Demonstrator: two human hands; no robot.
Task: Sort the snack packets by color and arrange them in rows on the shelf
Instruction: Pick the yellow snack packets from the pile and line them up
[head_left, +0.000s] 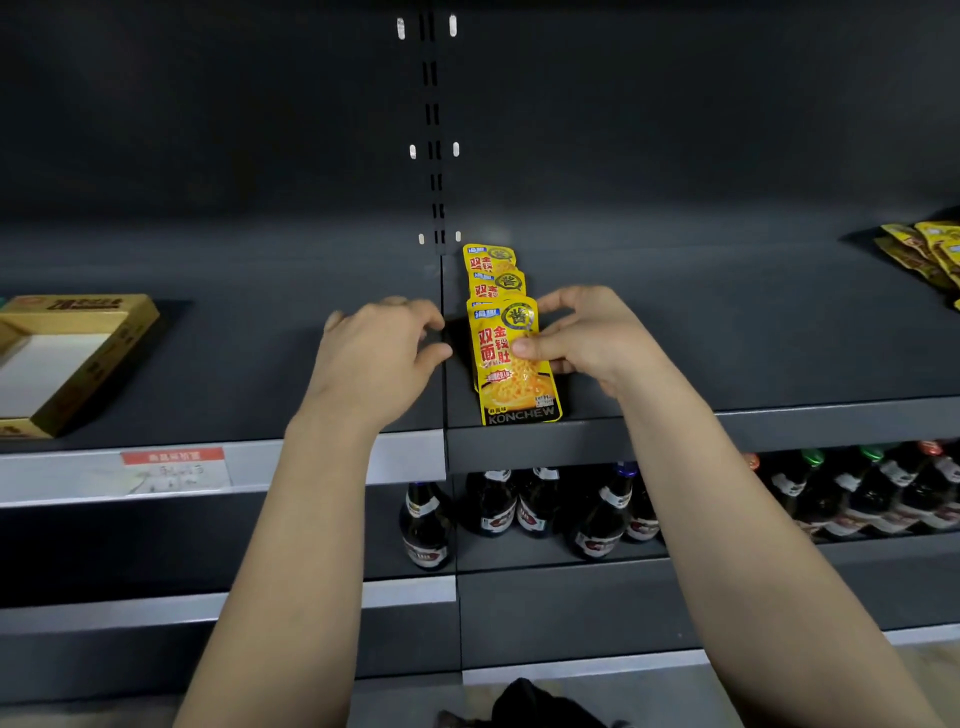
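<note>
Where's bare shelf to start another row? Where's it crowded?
Free: the shelf stretch between the yellow packet row and the loose packet pile far right; also between the cardboard box and the left hand. Crowded: the centre seam, where the right hand pinches the front packet of the row. Bottles fill the lower shelf.

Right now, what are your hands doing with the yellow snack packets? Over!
Right hand pinching front yellow packet. Left hand beside it, holding nothing. Yellow row runs back along shelf. Nothing blocking.
</note>
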